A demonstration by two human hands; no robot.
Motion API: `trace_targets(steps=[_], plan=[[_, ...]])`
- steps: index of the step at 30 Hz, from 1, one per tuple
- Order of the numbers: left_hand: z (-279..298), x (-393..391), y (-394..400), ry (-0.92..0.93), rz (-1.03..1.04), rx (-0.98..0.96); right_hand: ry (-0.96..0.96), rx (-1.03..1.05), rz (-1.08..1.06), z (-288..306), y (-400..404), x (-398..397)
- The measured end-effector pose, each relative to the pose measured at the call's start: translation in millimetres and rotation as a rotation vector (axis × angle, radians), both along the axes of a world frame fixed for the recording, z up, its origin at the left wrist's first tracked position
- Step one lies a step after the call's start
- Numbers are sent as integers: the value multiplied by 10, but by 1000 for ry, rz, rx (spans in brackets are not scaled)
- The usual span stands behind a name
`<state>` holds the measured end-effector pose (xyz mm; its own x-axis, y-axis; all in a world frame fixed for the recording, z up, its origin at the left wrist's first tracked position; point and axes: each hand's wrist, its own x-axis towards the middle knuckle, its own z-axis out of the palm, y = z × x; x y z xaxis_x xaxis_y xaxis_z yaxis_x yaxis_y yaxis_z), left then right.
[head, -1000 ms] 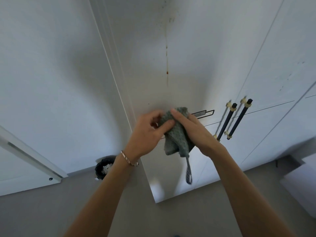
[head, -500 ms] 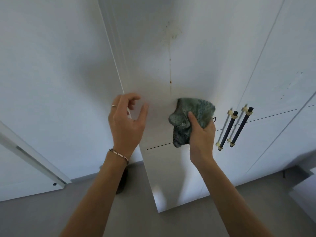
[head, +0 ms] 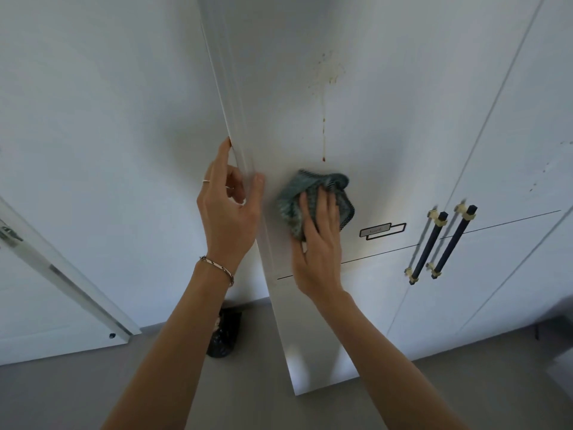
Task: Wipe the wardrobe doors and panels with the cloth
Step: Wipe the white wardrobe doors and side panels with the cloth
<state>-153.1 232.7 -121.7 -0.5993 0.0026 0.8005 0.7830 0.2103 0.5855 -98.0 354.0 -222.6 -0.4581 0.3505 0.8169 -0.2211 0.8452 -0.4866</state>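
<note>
A white wardrobe door (head: 387,125) stands open towards me, with a brown drip stain (head: 323,138) running down it. My right hand (head: 317,246) presses a grey-green cloth (head: 297,197) flat against the door, just below the stain's lower end. My left hand (head: 229,209) grips the door's left edge (head: 229,119), fingers behind it and thumb on the front face.
Two dark bar handles (head: 440,243) sit on the doors to the right, beside a small label (head: 383,231). A black bag (head: 224,333) lies on the grey floor by the wall. Another white door (head: 46,290) stands at the left.
My left hand let go of the cloth and moved left onto the door's edge. My right hand carried the cloth up and flattened it against the door.
</note>
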Motion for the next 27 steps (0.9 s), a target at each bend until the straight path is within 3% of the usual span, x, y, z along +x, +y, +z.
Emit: trace_targets(steps=[4,11,20,23,27], plan=[[-19,-7,64,15,25,33,8,125,-20,187,147,5],[-49,-49,77,39,20,45,184,-134,-99,1099,308,-180],[-52,-67,187,39,50,121,-42,236,-41,260,108,-87],[-22,-59,178,22,33,123,1,210,-84,517,223,-96],[54,-71,136,-12,-4,130,144,19,-156,1133,344,-182]])
